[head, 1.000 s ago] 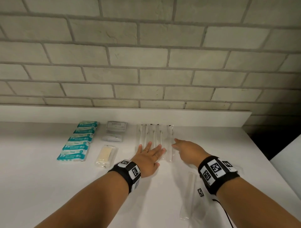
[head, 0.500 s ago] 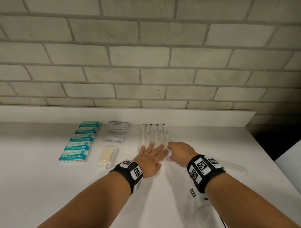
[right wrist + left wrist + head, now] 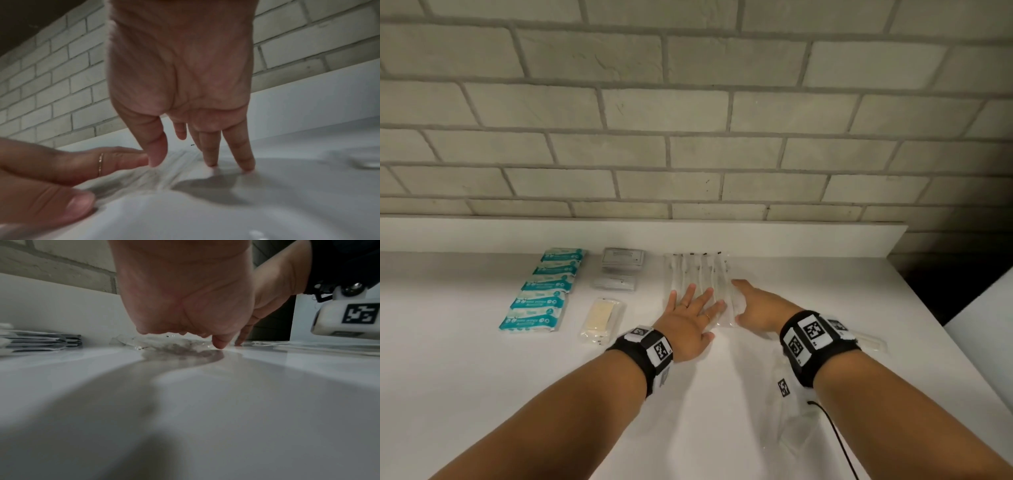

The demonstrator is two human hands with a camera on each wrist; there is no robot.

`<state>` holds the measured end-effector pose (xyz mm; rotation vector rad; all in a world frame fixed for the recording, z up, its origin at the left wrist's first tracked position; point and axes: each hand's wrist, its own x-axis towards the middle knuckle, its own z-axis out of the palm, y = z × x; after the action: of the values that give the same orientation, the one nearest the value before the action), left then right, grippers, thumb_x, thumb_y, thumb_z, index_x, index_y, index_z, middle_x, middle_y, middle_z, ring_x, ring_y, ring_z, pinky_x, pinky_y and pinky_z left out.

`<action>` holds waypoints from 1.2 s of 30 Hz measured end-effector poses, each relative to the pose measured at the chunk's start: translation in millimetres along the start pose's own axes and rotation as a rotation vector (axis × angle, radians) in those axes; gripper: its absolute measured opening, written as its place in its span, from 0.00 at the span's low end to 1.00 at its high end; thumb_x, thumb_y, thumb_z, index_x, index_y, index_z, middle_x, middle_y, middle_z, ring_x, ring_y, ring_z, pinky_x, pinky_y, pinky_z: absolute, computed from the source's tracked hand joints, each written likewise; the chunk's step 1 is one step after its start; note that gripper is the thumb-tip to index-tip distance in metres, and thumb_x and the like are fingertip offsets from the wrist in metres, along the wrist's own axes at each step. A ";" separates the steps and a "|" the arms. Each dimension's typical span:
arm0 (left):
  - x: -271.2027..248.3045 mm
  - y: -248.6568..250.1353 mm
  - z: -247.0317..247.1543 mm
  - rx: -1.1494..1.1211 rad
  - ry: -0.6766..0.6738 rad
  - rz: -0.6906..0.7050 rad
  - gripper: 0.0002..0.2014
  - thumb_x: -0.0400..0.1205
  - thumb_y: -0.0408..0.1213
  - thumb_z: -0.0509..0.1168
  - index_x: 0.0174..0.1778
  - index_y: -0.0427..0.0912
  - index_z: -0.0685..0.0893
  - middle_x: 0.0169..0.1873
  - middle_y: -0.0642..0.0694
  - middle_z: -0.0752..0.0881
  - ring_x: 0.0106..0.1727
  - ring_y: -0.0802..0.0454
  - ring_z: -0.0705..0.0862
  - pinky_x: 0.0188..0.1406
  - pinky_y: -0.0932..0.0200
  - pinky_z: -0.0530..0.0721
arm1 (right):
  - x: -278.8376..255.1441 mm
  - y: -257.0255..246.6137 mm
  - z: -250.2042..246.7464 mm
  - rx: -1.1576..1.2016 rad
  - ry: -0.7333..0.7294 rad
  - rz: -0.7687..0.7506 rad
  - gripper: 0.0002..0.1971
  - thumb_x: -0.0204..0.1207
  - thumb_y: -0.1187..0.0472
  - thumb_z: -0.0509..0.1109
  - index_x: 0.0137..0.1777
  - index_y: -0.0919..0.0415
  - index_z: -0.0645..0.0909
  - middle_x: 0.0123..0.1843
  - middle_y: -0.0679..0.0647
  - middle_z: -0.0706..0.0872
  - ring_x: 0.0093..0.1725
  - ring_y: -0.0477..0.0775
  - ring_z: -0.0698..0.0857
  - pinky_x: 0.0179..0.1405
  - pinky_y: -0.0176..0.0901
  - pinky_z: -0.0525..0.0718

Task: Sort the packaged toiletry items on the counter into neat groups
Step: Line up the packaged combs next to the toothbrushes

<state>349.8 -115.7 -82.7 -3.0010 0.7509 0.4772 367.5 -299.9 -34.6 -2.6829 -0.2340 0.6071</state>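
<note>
A row of clear-wrapped toothbrush packets (image 3: 697, 274) lies side by side near the back ledge. My left hand (image 3: 693, 308) rests flat on their near ends with its fingers spread. My right hand (image 3: 751, 301) lies just right of the row, its straight fingers touching the outer edge of the rightmost packet (image 3: 726, 301). In the right wrist view, the right hand's fingertips (image 3: 246, 164) press on the counter beside the crinkled wrap (image 3: 174, 162), and the left hand's ringed finger (image 3: 92, 160) lies on it. In the left wrist view, the palm (image 3: 185, 305) hides most of the packets (image 3: 164, 342).
A column of teal packets (image 3: 544, 291) lies at the left. Grey sachets (image 3: 623, 258) and a cream bar in clear wrap (image 3: 601, 317) lie between it and the row. More clear packets lie behind my right wrist (image 3: 869, 342) and under my right forearm (image 3: 791, 428). The counter ends at right.
My right hand has slid left against the rightmost packet, closing it up to the row, and now reaches further forward along its edge. The left hand has stayed flat on the packets.
</note>
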 end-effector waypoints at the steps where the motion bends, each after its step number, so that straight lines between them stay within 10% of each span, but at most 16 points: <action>1: -2.7 1.5 -0.7 0.010 0.018 -0.002 0.34 0.87 0.50 0.49 0.84 0.55 0.36 0.84 0.48 0.34 0.83 0.40 0.30 0.81 0.36 0.33 | -5.3 5.9 -3.6 -0.006 -0.029 0.017 0.38 0.79 0.56 0.66 0.85 0.50 0.49 0.77 0.57 0.74 0.65 0.56 0.80 0.60 0.42 0.77; 4: -14.1 14.7 -2.0 -0.031 0.066 0.021 0.35 0.85 0.46 0.54 0.85 0.51 0.42 0.85 0.47 0.41 0.85 0.41 0.38 0.83 0.41 0.40 | -24.8 33.1 -8.1 0.037 -0.089 0.052 0.34 0.80 0.57 0.67 0.83 0.51 0.57 0.80 0.56 0.72 0.75 0.55 0.75 0.73 0.46 0.73; 9: -40.2 83.2 -3.2 -0.095 0.226 0.120 0.21 0.85 0.48 0.56 0.73 0.45 0.73 0.66 0.45 0.77 0.66 0.44 0.77 0.63 0.52 0.75 | -81.3 77.0 -23.9 0.131 0.133 0.077 0.13 0.80 0.57 0.68 0.64 0.48 0.79 0.62 0.51 0.83 0.56 0.50 0.82 0.53 0.39 0.76; 11: -45.8 113.7 -0.4 -0.163 0.188 0.066 0.24 0.83 0.54 0.58 0.71 0.44 0.73 0.63 0.44 0.78 0.64 0.43 0.78 0.61 0.49 0.78 | -106.9 87.2 -21.3 0.016 0.127 0.108 0.09 0.77 0.56 0.71 0.56 0.46 0.81 0.58 0.48 0.83 0.58 0.51 0.82 0.55 0.41 0.77; 15: -53.2 147.3 14.5 -0.125 0.064 -0.031 0.27 0.83 0.57 0.57 0.74 0.45 0.69 0.67 0.42 0.73 0.67 0.40 0.73 0.62 0.44 0.78 | -147.6 84.9 19.1 -0.259 -0.064 0.015 0.28 0.73 0.57 0.73 0.74 0.45 0.74 0.69 0.45 0.75 0.70 0.52 0.76 0.68 0.47 0.76; 27: -69.7 156.9 24.6 -0.242 0.139 -0.370 0.19 0.82 0.38 0.63 0.67 0.39 0.70 0.62 0.38 0.77 0.62 0.39 0.78 0.56 0.49 0.80 | -181.3 67.1 56.8 -0.850 0.168 -0.249 0.21 0.78 0.67 0.58 0.71 0.61 0.71 0.68 0.59 0.77 0.70 0.63 0.72 0.80 0.64 0.56; 32: -68.0 150.4 21.4 -0.404 0.046 -0.471 0.25 0.78 0.39 0.66 0.70 0.37 0.69 0.64 0.39 0.79 0.62 0.41 0.82 0.56 0.53 0.83 | -194.3 94.1 39.4 -0.053 0.325 0.222 0.18 0.81 0.68 0.54 0.70 0.64 0.69 0.66 0.64 0.77 0.61 0.64 0.81 0.58 0.51 0.79; 36: -74.5 146.1 17.8 -0.496 -0.048 -0.475 0.26 0.75 0.39 0.68 0.67 0.35 0.73 0.58 0.42 0.82 0.62 0.44 0.83 0.47 0.60 0.81 | -203.4 120.9 63.8 -0.004 0.157 0.498 0.28 0.81 0.48 0.62 0.73 0.66 0.64 0.69 0.64 0.76 0.65 0.63 0.80 0.59 0.50 0.79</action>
<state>214.7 -209.4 -68.7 -3.4229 -0.1233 0.7987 166.8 -438.7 -58.5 -2.7816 0.4890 0.5248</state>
